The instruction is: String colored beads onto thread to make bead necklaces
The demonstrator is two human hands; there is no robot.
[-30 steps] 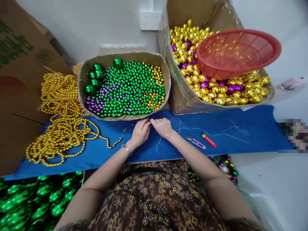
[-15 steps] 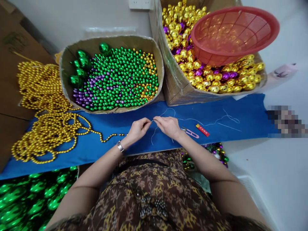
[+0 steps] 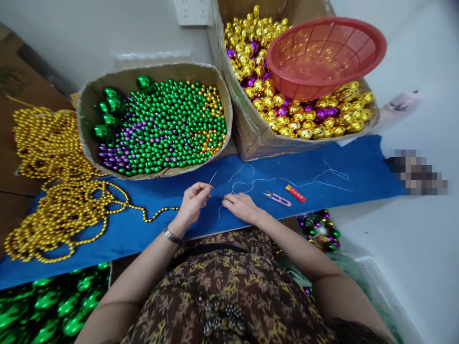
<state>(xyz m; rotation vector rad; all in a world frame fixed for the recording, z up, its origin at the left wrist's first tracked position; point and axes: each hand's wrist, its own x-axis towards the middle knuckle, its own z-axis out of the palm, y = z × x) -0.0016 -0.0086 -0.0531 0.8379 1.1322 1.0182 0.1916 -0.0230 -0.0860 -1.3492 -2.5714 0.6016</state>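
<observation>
My left hand [image 3: 193, 200] is closed in a pinch, and a short length of white thread [image 3: 213, 178] sticks up from its fingertips. To its right and apart from it, my right hand [image 3: 239, 207] rests low over the blue cloth, fingers bent and together. Thin thread [image 3: 267, 180] runs from by the right fingertips in a loop and across the cloth, and a loose end shows below them. Pink thread snips [image 3: 278, 198] and a small red packet [image 3: 296, 193] lie right of my right hand. A gold bead string [image 3: 152, 218] ends near my left wrist.
Behind my hands stand a box [image 3: 229, 126] of small green, purple and gold beads and a taller box [image 3: 247, 138] of large gold and purple beads. A red basket [image 3: 324, 91] sits on the latter. Gold bead strings [image 3: 50, 143] pile up at left on the blue cloth [image 3: 201, 229].
My hands, earlier together at the thread, have come apart. The left has tilted upward with a thread end; the right has lowered toward the cloth. The whole view has shifted slightly.
</observation>
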